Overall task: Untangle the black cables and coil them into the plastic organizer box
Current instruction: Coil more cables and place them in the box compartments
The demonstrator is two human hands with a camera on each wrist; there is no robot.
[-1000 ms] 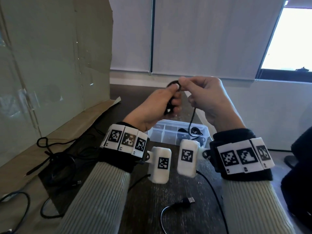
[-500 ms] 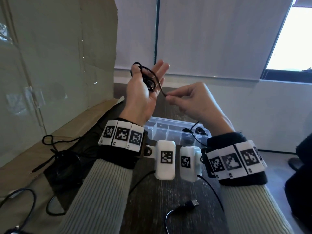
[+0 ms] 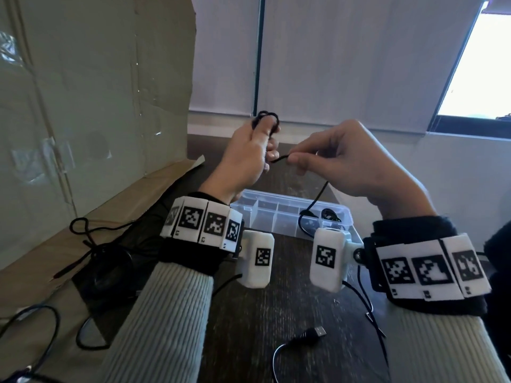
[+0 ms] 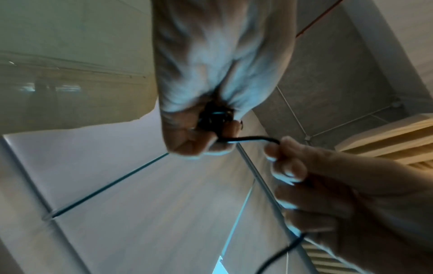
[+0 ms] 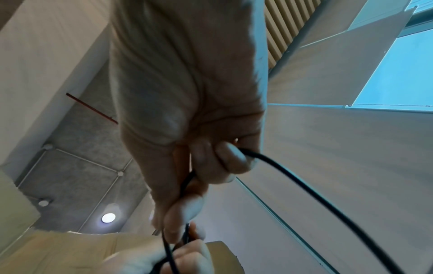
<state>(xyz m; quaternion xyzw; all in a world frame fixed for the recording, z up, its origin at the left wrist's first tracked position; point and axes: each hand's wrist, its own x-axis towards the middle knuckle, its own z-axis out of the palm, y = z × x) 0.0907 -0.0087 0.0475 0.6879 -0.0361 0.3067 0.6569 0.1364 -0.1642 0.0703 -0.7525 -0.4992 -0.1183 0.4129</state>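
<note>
Bare left hand (image 3: 243, 153) and bare right hand (image 3: 356, 164), no gloves or rings seen. Ribbed cream knit sleeves (image 3: 166, 313) on both forearms. Black fabric cuffs (image 3: 193, 258) at each wrist, over the sleeve ends. White segmented bands (image 3: 203, 223) strapped round the cuffs, each segment printed with a square black-and-white coded marker. White rounded camera pods (image 3: 258, 258) mounted on the inner side of each wrist, one marker apiece; right pod (image 3: 327, 258) joined to its band by a dark round pivot. Thin black leads (image 3: 365, 302) trailing from the pods.
</note>
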